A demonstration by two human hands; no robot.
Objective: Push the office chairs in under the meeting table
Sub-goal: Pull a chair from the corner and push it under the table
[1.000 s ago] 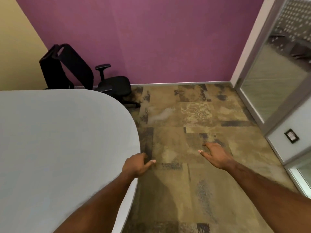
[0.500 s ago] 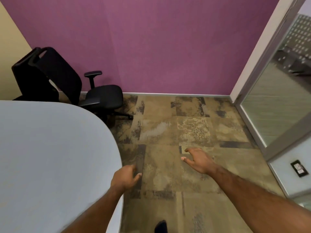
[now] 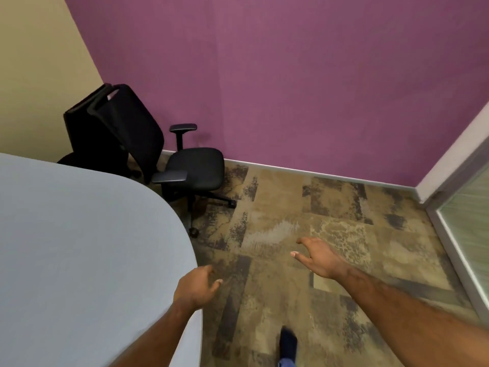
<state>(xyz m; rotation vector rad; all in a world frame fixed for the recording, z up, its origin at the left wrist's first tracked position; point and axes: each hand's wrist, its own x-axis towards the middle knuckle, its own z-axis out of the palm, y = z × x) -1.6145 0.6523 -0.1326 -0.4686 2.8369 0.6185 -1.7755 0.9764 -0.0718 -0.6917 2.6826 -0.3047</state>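
Observation:
A black office chair (image 3: 195, 165) stands pulled out from the rounded end of the pale grey meeting table (image 3: 79, 247), its seat facing right and its back toward the corner. A second black chair (image 3: 87, 133) sits behind it, mostly hidden by the first chair's back and the table. My left hand (image 3: 197, 286) hovers at the table's edge, fingers loosely curled, holding nothing. Over the carpet, my right hand (image 3: 317, 256) is spread open and empty. Both hands are well short of the chairs.
A purple wall (image 3: 291, 75) runs behind the chairs and a yellow wall (image 3: 34, 75) is on the left. A glass partition with a pale frame (image 3: 455, 234) closes the right side. Patterned brown carpet (image 3: 304, 207) lies ahead. My dark shoe (image 3: 288, 343) shows at the bottom.
I have stepped forward and the view has swung left, so the chairs look nearer and more central. Both hands stay out in front, empty. A shoe has come into view.

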